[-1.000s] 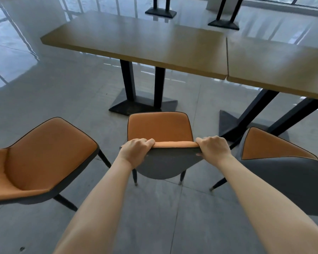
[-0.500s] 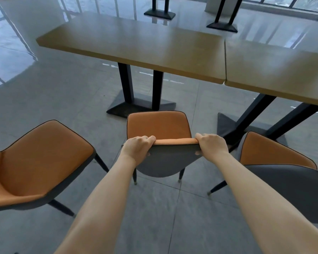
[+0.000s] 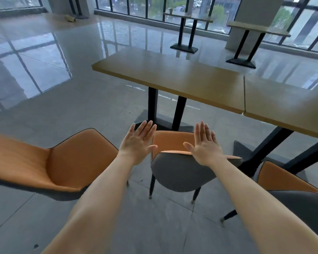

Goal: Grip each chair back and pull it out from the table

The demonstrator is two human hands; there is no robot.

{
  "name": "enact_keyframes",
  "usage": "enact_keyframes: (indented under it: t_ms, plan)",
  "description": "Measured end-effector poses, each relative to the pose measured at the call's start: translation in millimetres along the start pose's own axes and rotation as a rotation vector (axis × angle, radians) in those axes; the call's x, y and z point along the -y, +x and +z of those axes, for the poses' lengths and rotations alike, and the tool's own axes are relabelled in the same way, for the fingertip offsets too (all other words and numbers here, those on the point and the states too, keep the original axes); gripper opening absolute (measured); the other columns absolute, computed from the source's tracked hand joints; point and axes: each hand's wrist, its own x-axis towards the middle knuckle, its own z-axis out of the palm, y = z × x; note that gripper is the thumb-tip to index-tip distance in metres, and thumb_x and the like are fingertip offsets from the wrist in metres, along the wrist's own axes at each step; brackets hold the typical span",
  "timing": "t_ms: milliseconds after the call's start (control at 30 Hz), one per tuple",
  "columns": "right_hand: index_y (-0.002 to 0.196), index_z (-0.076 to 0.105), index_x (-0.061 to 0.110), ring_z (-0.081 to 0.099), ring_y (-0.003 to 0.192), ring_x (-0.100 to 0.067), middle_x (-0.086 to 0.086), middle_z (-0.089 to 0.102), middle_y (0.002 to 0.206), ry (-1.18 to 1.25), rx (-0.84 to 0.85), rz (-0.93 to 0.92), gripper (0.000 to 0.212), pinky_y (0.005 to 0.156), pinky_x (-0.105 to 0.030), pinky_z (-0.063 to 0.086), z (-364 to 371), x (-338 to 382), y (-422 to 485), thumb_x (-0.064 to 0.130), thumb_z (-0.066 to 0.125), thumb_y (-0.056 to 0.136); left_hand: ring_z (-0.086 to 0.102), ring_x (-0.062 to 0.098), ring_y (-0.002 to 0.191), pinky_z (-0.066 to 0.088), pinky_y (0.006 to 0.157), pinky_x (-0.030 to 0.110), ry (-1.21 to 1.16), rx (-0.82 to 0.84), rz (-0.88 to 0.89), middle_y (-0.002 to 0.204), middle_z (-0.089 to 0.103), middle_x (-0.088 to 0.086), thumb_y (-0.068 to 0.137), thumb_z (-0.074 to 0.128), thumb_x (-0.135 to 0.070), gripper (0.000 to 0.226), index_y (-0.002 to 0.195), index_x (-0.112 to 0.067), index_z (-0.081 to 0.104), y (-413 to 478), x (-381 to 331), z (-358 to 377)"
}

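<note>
An orange-and-grey chair [image 3: 180, 173] stands in front of me, its seat facing a long wooden table [image 3: 182, 79]. My left hand [image 3: 138, 143] hovers flat with fingers straight, just left of the chair's backrest top. My right hand [image 3: 206, 145] is likewise spread flat above the backrest's top edge, fingers pointing forward. Neither hand holds anything, and both appear lifted off the chair.
A second orange chair [image 3: 59, 162] stands to the left and a third [image 3: 290, 184] at the right. A second tabletop [image 3: 290, 105] abuts the first. Black table legs [image 3: 152, 105] and bases stand behind the chair. Further tables [image 3: 189, 17] and windows line the far side over glossy floor.
Both hands have let go of the chair's backrest and opened flat above it. The view has tilted up, showing more of the room and windows.
</note>
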Motion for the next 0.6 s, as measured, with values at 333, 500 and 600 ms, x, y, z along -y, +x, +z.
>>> enact_keyframes:
  t_ms: [333, 500, 600]
  plan:
    - [0.127, -0.037, 0.015, -0.028, 0.139, -0.021, -0.002, -0.042, 0.138, 0.017, -0.205, -0.154, 0.074, 0.111, -0.033, -0.017, -70, 238, -22, 0.057, 0.014, 0.094, -0.011, 0.02, 0.144, -0.009, 0.116, 0.039, 0.069, -0.08, -0.137, 0.155, -0.019, 0.004, 0.097, 0.018, -0.05, 0.067, 0.135, -0.016, -0.026, -132, 207, -54]
    - [0.128, -0.036, 0.013, -0.028, 0.139, -0.021, -0.003, -0.041, 0.139, -0.005, -0.235, -0.21, 0.073, 0.114, -0.034, -0.015, -87, 356, -23, 0.054, 0.015, 0.096, -0.01, 0.02, 0.145, -0.008, 0.117, 0.039, 0.089, -0.132, -0.205, 0.154, -0.019, 0.002, 0.098, 0.02, -0.048, 0.068, 0.145, -0.015, -0.015, -201, 315, -76]
    - [0.127, -0.037, 0.014, -0.031, 0.136, -0.018, -0.003, -0.041, 0.137, -0.013, -0.236, -0.221, 0.073, 0.117, -0.036, -0.013, -95, 407, -11, 0.055, 0.015, 0.095, -0.01, 0.021, 0.145, -0.008, 0.117, 0.039, 0.09, -0.159, -0.248, 0.157, -0.014, 0.006, 0.097, 0.02, -0.05, 0.068, 0.135, -0.017, -0.025, -222, 370, -77]
